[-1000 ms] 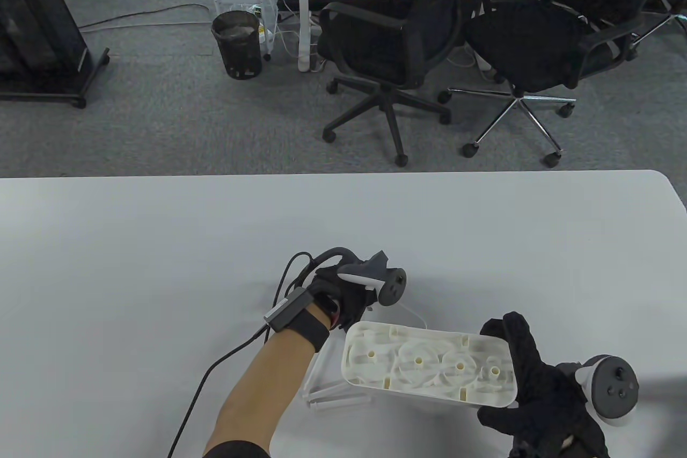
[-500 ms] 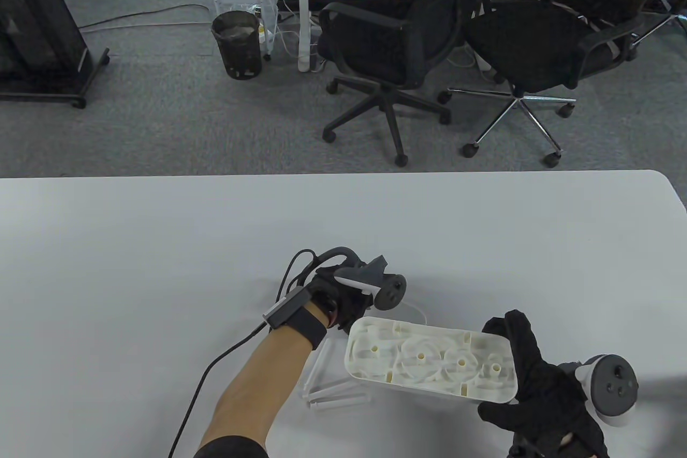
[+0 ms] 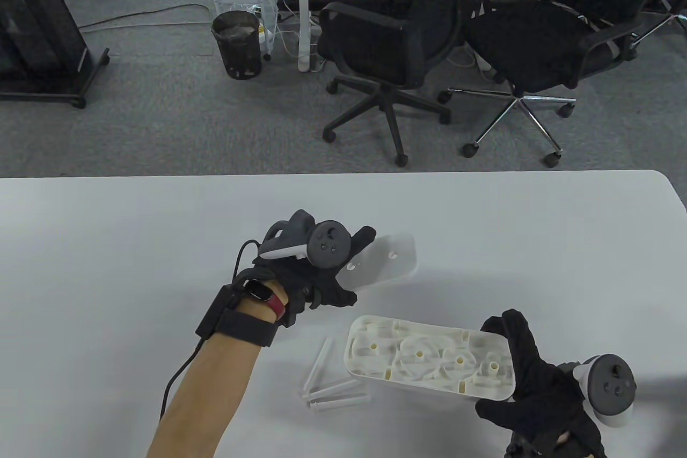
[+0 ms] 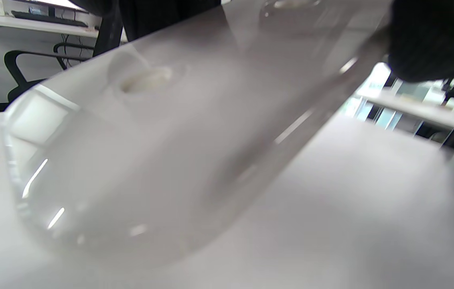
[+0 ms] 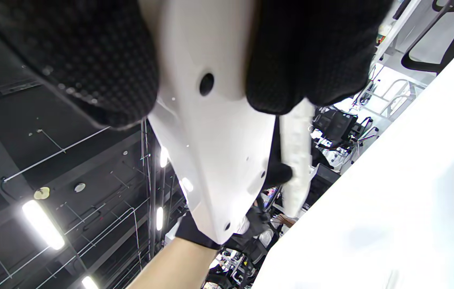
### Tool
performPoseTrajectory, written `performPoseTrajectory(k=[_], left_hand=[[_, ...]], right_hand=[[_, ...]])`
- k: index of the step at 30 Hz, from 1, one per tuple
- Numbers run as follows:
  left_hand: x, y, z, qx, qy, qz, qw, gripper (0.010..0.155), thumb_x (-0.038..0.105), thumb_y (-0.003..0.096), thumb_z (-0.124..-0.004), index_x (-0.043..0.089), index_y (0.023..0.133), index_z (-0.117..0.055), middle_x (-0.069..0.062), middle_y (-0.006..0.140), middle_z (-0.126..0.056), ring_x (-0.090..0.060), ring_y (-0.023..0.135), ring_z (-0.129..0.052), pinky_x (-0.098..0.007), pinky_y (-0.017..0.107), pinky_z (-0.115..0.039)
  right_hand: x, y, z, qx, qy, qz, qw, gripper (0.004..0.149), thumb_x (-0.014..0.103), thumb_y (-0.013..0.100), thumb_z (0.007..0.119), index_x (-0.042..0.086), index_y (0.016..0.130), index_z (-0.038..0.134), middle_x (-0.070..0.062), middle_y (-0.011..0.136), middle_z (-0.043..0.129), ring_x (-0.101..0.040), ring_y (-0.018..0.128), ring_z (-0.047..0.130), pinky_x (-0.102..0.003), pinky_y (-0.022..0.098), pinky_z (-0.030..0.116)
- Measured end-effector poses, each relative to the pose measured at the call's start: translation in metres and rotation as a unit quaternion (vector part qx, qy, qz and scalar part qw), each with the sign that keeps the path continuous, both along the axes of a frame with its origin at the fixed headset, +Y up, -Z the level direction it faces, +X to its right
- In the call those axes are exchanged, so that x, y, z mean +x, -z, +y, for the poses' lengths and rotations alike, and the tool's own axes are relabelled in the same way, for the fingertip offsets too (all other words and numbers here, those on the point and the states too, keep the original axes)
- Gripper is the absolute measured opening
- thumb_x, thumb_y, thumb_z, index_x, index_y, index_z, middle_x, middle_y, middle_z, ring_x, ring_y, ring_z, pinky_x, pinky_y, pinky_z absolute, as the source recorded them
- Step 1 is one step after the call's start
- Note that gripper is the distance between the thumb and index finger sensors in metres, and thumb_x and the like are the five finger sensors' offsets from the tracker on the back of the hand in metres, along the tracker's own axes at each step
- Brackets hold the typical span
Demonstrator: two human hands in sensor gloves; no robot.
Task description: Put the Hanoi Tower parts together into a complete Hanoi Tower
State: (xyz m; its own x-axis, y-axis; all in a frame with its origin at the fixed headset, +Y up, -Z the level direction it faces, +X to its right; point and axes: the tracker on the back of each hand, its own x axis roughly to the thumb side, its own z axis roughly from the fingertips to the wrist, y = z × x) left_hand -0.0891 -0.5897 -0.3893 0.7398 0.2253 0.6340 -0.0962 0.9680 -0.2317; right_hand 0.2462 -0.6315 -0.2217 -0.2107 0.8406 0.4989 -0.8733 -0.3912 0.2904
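The left hand (image 3: 316, 270) now holds a clear flat lid (image 3: 384, 262) up above the counter (image 3: 107, 243). A second ago that hand sat low beside the far-left corner of the white base (image 3: 429, 361), and the lid was barely visible behind it. The left grip is closed on the lid's near end, and the left wrist view shows the lid's see-through sheet with a fingertip (image 4: 431, 40) on its edge.

The right hand (image 3: 536, 388) has not moved: its grip stays wrapped around the right end of the base, thumb above and fingers beneath, holding it tipped so the hollow underside with its ribs and sockets faces up.

Three white pegs (image 3: 330, 388) lie loose on the counter, just left of the base.

With the lid lifted away, the base looks freed for assembly; fitting the pegs probably comes next. No rings are visible yet.
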Motion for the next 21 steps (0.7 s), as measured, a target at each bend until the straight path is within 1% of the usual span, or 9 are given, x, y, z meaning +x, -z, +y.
performPoseTrajectory(k=[3, 6, 8, 11, 14, 17, 21], left_hand=[[-0.005, -0.018, 0.024, -0.003, -0.038, -0.021, 0.999, 0.11, 0.071, 0.0318, -0.086, 0.038, 0.111, -0.017, -0.022, 0.111, -0.051, -0.049, 0.097, -0.07, -0.067, 0.075, -0.049], [0.002, -0.035, 0.039, -0.002, -0.025, -0.052, 0.998, 0.109, 0.072, 0.0324, -0.085, 0.039, 0.112, -0.019, -0.022, 0.112, -0.052, -0.049, 0.097, -0.072, -0.066, 0.075, -0.05], [0.009, -0.047, 0.044, -0.003, -0.012, -0.075, 0.997, 0.108, 0.072, 0.0324, -0.086, 0.04, 0.112, -0.019, -0.022, 0.112, -0.052, -0.049, 0.097, -0.072, -0.066, 0.075, -0.05], [0.023, -0.063, 0.047, -0.004, 0.012, -0.117, 0.993, 0.106, 0.072, 0.0325, -0.085, 0.04, 0.113, -0.024, -0.021, 0.112, -0.055, -0.048, 0.097, -0.075, -0.065, 0.075, -0.053], [0.038, -0.079, 0.044, -0.013, 0.019, -0.153, 0.988, 0.105, 0.072, 0.0326, -0.086, 0.041, 0.113, -0.026, -0.023, 0.112, -0.055, -0.049, 0.097, -0.074, -0.066, 0.075, -0.053], [0.052, -0.09, 0.041, 0.01, 0.064, -0.155, 0.986, 0.105, 0.072, 0.0324, -0.086, 0.042, 0.112, -0.025, -0.021, 0.112, -0.056, -0.048, 0.097, -0.075, -0.065, 0.076, -0.053], [0.062, -0.099, 0.036, 0.0, 0.082, -0.16, 0.984, 0.105, 0.073, 0.0329, -0.085, 0.04, 0.113, -0.024, -0.022, 0.112, -0.056, -0.048, 0.096, -0.075, -0.065, 0.075, -0.054]], right_hand=[[-0.003, 0.001, -0.002, -0.007, -0.008, -0.003, 1.0, 0.121, 0.038, 0.029, 0.099, 0.008, 0.098, 0.005, -0.033, 0.105, 0.024, -0.042, 0.078, 0.086, -0.054, 0.06, 0.079], [-0.005, 0.003, -0.004, -0.011, -0.012, -0.008, 1.0, 0.121, 0.038, 0.029, 0.099, 0.008, 0.098, 0.004, -0.033, 0.105, 0.024, -0.043, 0.079, 0.085, -0.055, 0.061, 0.078], [-0.006, 0.003, -0.005, -0.013, -0.015, -0.008, 1.0, 0.121, 0.039, 0.029, 0.099, 0.009, 0.098, 0.004, -0.033, 0.105, 0.024, -0.043, 0.08, 0.084, -0.055, 0.061, 0.078], [-0.008, 0.003, -0.006, -0.014, -0.015, -0.009, 1.0, 0.121, 0.039, 0.029, 0.1, 0.008, 0.098, 0.005, -0.034, 0.105, 0.026, -0.043, 0.079, 0.086, -0.055, 0.06, 0.079], [-0.009, 0.002, -0.006, -0.014, -0.012, -0.007, 1.0, 0.121, 0.039, 0.029, 0.099, 0.008, 0.098, 0.005, -0.035, 0.105, 0.026, -0.043, 0.079, 0.086, -0.054, 0.06, 0.08], [-0.011, 0.001, -0.006, -0.011, -0.013, -0.006, 1.0, 0.121, 0.039, 0.029, 0.099, 0.008, 0.097, 0.004, -0.035, 0.105, 0.026, -0.043, 0.079, 0.086, -0.054, 0.06, 0.08], [-0.012, -0.001, -0.005, -0.009, -0.009, -0.008, 1.0, 0.122, 0.038, 0.029, 0.099, 0.008, 0.097, 0.003, -0.035, 0.105, 0.025, -0.043, 0.08, 0.086, -0.054, 0.06, 0.08]])
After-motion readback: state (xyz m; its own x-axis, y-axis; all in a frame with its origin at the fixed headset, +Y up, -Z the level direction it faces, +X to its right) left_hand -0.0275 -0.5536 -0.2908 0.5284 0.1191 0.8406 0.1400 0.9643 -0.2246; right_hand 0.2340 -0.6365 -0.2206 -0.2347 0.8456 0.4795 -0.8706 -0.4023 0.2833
